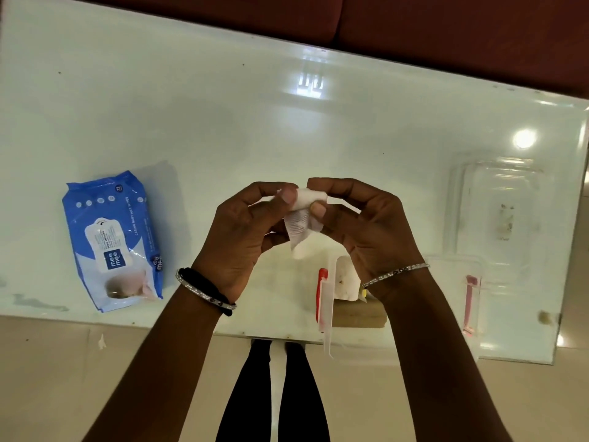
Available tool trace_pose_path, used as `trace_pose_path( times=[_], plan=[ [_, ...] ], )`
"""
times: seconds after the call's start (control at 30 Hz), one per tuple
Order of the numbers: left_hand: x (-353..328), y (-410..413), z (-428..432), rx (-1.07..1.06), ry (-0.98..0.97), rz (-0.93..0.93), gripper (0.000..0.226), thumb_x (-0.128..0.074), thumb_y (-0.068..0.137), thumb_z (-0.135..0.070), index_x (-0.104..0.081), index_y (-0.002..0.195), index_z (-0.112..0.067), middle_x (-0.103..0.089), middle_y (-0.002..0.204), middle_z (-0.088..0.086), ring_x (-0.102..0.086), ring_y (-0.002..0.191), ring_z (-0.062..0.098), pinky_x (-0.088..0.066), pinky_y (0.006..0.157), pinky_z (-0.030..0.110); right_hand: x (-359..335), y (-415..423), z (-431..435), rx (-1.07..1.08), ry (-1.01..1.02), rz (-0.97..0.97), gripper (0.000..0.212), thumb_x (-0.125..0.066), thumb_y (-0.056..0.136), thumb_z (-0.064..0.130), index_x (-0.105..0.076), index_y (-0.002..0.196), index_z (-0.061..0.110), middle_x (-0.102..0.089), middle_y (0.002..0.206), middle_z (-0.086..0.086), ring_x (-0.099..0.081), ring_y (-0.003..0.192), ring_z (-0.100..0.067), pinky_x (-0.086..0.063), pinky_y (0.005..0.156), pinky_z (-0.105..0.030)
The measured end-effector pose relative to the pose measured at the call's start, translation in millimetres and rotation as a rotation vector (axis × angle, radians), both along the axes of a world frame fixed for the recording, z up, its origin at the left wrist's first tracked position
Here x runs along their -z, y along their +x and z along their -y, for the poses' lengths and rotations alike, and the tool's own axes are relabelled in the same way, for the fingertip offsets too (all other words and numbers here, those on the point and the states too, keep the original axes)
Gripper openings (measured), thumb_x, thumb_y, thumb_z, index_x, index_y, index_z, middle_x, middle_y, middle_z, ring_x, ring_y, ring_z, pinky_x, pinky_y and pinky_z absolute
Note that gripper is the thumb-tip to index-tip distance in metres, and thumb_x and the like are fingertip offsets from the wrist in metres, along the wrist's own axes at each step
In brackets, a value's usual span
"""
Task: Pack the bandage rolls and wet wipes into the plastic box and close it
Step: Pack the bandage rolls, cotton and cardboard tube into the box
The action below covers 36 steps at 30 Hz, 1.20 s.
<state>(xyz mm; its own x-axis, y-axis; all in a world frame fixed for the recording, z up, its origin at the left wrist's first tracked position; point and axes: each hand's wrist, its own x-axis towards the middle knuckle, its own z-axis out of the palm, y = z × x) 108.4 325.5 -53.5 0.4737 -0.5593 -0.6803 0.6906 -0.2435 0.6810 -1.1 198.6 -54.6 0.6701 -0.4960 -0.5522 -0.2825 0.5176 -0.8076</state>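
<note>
In the head view, a small white bandage roll (310, 199) is held up above the middle of the counter (223, 122), its woven gauze tail hanging loose below it, thin enough for the mesh to be seen. The roll is pinched from both sides: the fingers of the left hand (242, 231) are curled in, with the thumb pressed against the roll's left end, and the fingers of the right hand (366, 228) are closed on its right end, thumb beneath and forefinger over the top. A blue wet wipes pack (113, 240), soft and glossy with a white flap label, is seen lying flat near the counter's near left edge, well apart from the hands. The clear plastic box (328, 314), with a red latch (321, 295) on its left side and a pink one on its right, is set at the near edge under the right wrist; something white and a tan block are seen inside it, partly hidden. A clear lid (497, 202) lies near the right edge. Thin metal bangles are worn on both wrists. The counter is white and glossy.
</note>
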Motion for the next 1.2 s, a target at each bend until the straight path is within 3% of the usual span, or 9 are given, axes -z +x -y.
trace_pose_path(
  times=[0.13, 0.27, 0.37, 0.53, 0.63, 0.7, 0.87, 1.03, 1.2],
  plan=[
    [4, -3, -9, 0.031, 0.011, 0.091, 0.037, -0.070, 0.074, -0.020, -0.068, 0.110, -0.013, -0.070, 0.096, 0.014, -0.068, 0.094, 0.027, -0.059, 0.076, 0.037, -4, -8, -10, 0.027, 0.149, 0.007, 0.027, -0.063, 0.081, -0.011, -0.069, 0.106, -0.001, -0.075, 0.100, -0.011, -0.072, 0.092, -0.028, -0.059, 0.082, -0.042],
    [3, -7, -17, 0.063, -0.055, 0.099, 0.037, -0.071, 0.074, -0.008, -0.068, 0.110, -0.011, -0.071, 0.103, 0.007, -0.070, 0.092, 0.025, -0.058, 0.083, 0.044, -6, -10, -15, 0.045, 0.185, -0.011, 0.031, -0.069, 0.078, 0.006, -0.068, 0.109, 0.005, -0.072, 0.105, -0.015, -0.072, 0.090, -0.026, -0.058, 0.075, -0.039],
    [1, -8, -21, 0.100, -0.084, 0.114, 0.040, -0.072, 0.069, -0.008, -0.068, 0.108, -0.013, -0.071, 0.109, 0.007, -0.072, 0.095, 0.025, -0.058, 0.084, 0.043, -5, -11, -19, 0.053, 0.118, -0.059, 0.034, -0.071, 0.077, 0.013, -0.068, 0.110, 0.004, -0.075, 0.092, -0.013, -0.073, 0.082, -0.023, -0.059, 0.069, -0.033],
    [2, -9, -27, 0.110, -0.084, 0.038, 0.051, -0.071, 0.074, 0.004, -0.063, 0.120, -0.018, -0.068, 0.114, 0.010, -0.069, 0.098, 0.025, -0.058, 0.082, 0.041, -6, -16, -21, 0.030, -0.014, -0.072, 0.034, -0.075, 0.069, 0.013, -0.071, 0.102, 0.006, -0.074, 0.099, -0.016, -0.072, 0.091, -0.036, -0.060, 0.082, -0.046],
    [-1, -8, -27, 0.070, -0.088, -0.129, 0.048, -0.062, 0.075, -0.005, -0.062, 0.122, -0.013, -0.069, 0.108, 0.011, -0.070, 0.094, 0.025, -0.058, 0.079, 0.037, -8, -18, -21, 0.023, -0.033, -0.076, 0.031, -0.075, 0.071, 0.006, -0.072, 0.102, 0.008, -0.074, 0.105, -0.015, -0.071, 0.088, -0.036, -0.056, 0.089, -0.053],
    [-3, -9, -25, 0.052, -0.046, -0.181, 0.041, -0.070, 0.077, -0.017, -0.065, 0.117, -0.009, -0.072, 0.103, 0.009, -0.071, 0.090, 0.025, -0.059, 0.075, 0.034, -8, -20, -21, 0.014, -0.026, -0.064, 0.031, -0.074, 0.074, -0.002, -0.072, 0.103, 0.008, -0.074, 0.107, -0.013, -0.071, 0.090, -0.029, -0.052, 0.092, -0.056],
    [-1, -15, -23, 0.070, 0.040, -0.049, 0.042, -0.071, 0.070, -0.023, -0.070, 0.111, -0.013, -0.076, 0.096, 0.010, -0.073, 0.091, 0.025, -0.060, 0.074, 0.033, -10, -27, -24, 0.015, 0.048, -0.018, 0.032, -0.064, 0.079, -0.014, -0.070, 0.105, 0.002, -0.074, 0.106, -0.013, -0.071, 0.095, -0.028, -0.056, 0.091, -0.045],
    [0, -14, -27, 0.119, 0.017, -0.003, 0.045, -0.074, 0.068, -0.016, -0.069, 0.112, -0.018, -0.074, 0.105, 0.011, -0.071, 0.099, 0.024, -0.060, 0.078, 0.039, -14, -26, -25, 0.045, 0.135, -0.083, 0.038, -0.070, 0.077, 0.016, -0.069, 0.114, 0.006, -0.072, 0.101, -0.016, -0.071, 0.089, -0.029, -0.059, 0.074, -0.036],
    [-2, -15, -26, 0.154, 0.014, -0.027, 0.040, -0.070, 0.077, -0.009, -0.067, 0.116, -0.017, -0.074, 0.104, 0.007, -0.072, 0.097, 0.021, -0.060, 0.075, 0.034, -7, -27, -27, 0.023, -0.021, -0.158, 0.040, -0.077, 0.064, 0.022, -0.073, 0.102, 0.010, -0.074, 0.099, -0.017, -0.071, 0.087, -0.033, -0.061, 0.078, -0.043]
  ],
)
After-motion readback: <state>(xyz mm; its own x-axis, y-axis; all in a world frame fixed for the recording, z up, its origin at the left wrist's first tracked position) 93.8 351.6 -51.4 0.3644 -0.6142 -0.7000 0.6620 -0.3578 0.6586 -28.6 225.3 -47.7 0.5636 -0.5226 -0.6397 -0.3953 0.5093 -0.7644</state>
